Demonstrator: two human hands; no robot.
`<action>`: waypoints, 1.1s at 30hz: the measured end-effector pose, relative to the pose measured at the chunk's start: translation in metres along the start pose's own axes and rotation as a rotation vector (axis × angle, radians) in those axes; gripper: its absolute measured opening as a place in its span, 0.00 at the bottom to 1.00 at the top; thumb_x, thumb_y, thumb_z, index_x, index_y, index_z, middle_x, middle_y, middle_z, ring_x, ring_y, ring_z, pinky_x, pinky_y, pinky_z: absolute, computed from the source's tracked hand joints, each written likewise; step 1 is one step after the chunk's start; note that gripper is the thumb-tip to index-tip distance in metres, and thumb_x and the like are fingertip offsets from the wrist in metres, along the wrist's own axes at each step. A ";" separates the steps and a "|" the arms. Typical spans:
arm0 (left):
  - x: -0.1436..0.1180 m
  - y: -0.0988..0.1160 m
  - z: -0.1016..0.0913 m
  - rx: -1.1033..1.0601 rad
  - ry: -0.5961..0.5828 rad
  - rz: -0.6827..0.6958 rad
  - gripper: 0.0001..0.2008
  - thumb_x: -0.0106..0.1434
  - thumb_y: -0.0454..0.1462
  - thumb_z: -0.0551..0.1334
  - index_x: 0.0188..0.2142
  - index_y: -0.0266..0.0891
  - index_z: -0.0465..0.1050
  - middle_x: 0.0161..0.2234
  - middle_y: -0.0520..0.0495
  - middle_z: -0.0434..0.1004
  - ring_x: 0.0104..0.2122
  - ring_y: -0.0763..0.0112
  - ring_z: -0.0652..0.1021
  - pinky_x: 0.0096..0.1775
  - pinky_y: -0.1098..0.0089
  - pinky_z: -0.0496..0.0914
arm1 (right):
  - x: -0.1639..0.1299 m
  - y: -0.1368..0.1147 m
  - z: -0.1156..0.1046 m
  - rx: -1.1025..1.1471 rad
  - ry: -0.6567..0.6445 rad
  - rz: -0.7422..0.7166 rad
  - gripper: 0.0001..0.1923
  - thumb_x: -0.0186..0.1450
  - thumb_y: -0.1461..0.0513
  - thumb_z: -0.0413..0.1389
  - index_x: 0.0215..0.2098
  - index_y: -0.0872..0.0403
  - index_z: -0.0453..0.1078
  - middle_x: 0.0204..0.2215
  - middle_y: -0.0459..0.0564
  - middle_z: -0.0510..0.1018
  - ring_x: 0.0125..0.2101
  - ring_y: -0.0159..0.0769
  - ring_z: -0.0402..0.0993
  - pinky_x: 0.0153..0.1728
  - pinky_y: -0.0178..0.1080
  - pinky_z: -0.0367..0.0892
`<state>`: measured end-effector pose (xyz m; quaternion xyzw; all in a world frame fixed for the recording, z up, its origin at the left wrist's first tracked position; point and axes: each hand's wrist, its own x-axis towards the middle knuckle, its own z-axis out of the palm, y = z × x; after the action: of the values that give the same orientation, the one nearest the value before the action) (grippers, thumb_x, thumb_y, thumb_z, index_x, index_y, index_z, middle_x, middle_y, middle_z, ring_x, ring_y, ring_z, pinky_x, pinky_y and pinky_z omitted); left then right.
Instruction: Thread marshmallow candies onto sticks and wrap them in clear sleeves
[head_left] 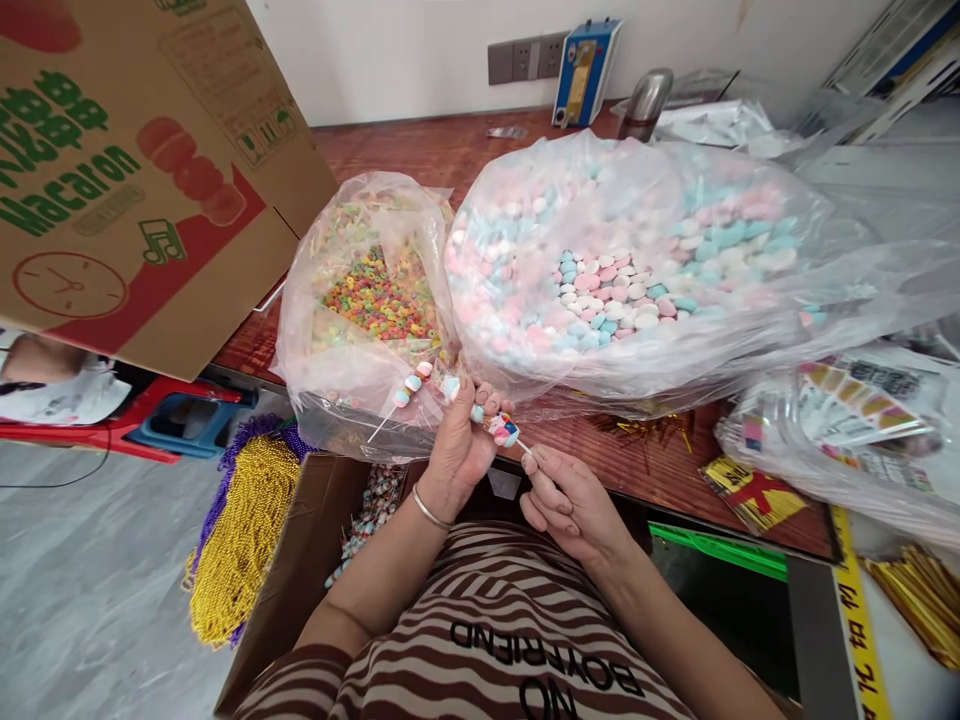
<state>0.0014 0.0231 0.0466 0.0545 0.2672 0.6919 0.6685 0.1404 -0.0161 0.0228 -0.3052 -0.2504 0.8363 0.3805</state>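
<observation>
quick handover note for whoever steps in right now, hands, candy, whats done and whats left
Left hand: holds a thin white stick with pastel candy pieces threaded on it.
Right hand: pinches the stick's other end, beside the candy nearest it.
Supplies: big bag of pink, blue and white candies straight ahead; smaller bag of multicoloured candy rings to its left.
Done: several pieces are on the stick.
Left: part of the stick is bare.

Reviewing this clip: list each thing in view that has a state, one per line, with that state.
Left hand: closed around candy pieces and a stick.
Right hand: fingers pinching the stick's end.
Candy stick: partly threaded, tilted, held between both hands.
Large bag of pastel candies: open, full.
Smaller bag of colourful rings: open, partly filled.
Macaron carton: flap raised.
Box below the table edge: open.
</observation>
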 end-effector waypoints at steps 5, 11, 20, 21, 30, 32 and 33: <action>-0.008 -0.012 0.008 0.097 0.131 0.044 0.13 0.65 0.43 0.68 0.32 0.39 0.69 0.26 0.56 0.65 0.25 0.79 0.71 0.33 0.75 0.72 | 0.004 0.006 -0.004 -0.491 0.228 -0.268 0.18 0.69 0.47 0.56 0.32 0.52 0.70 0.13 0.36 0.61 0.13 0.27 0.55 0.19 0.33 0.59; -0.008 -0.010 0.004 0.142 0.122 0.049 0.09 0.61 0.35 0.71 0.37 0.38 0.73 0.29 0.54 0.72 0.30 0.77 0.76 0.40 0.72 0.74 | 0.003 0.008 -0.012 -1.235 0.365 -0.681 0.10 0.70 0.56 0.54 0.36 0.52 0.73 0.30 0.51 0.79 0.29 0.37 0.73 0.33 0.37 0.64; -0.007 0.001 0.006 0.102 0.091 0.022 0.08 0.63 0.37 0.70 0.40 0.39 0.76 0.31 0.53 0.76 0.33 0.75 0.80 0.50 0.65 0.75 | -0.003 0.002 -0.008 -0.513 0.092 -0.228 0.19 0.69 0.46 0.56 0.33 0.52 0.69 0.15 0.36 0.58 0.16 0.26 0.50 0.17 0.32 0.49; -0.007 0.001 0.006 0.103 0.101 0.020 0.08 0.64 0.38 0.69 0.40 0.39 0.76 0.31 0.53 0.76 0.33 0.75 0.80 0.51 0.65 0.75 | -0.002 0.002 -0.008 -0.469 0.093 -0.211 0.19 0.68 0.45 0.57 0.33 0.52 0.69 0.15 0.36 0.57 0.15 0.25 0.49 0.17 0.32 0.49; -0.024 -0.008 0.000 0.330 -0.094 -0.125 0.28 0.50 0.30 0.77 0.50 0.42 0.74 0.39 0.48 0.83 0.45 0.63 0.83 0.49 0.66 0.73 | -0.001 0.005 -0.006 -0.559 0.236 -0.376 0.17 0.70 0.49 0.57 0.31 0.51 0.66 0.17 0.38 0.60 0.18 0.27 0.54 0.19 0.32 0.51; -0.027 -0.013 -0.001 0.359 -0.105 -0.147 0.27 0.50 0.31 0.77 0.49 0.41 0.74 0.38 0.48 0.83 0.45 0.63 0.83 0.50 0.66 0.72 | 0.000 0.006 -0.005 -0.603 0.250 -0.410 0.16 0.70 0.49 0.56 0.32 0.51 0.68 0.19 0.39 0.62 0.19 0.27 0.55 0.19 0.33 0.52; -0.028 -0.015 -0.002 0.370 -0.113 -0.157 0.28 0.49 0.31 0.77 0.49 0.41 0.74 0.38 0.48 0.83 0.45 0.63 0.83 0.51 0.65 0.72 | 0.000 0.006 -0.005 -0.624 0.257 -0.425 0.15 0.70 0.50 0.56 0.33 0.51 0.69 0.20 0.40 0.64 0.19 0.28 0.55 0.20 0.33 0.52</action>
<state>0.0167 -0.0047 0.0466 0.1943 0.3551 0.5726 0.7129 0.1414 -0.0185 0.0154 -0.4497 -0.5003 0.5778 0.4622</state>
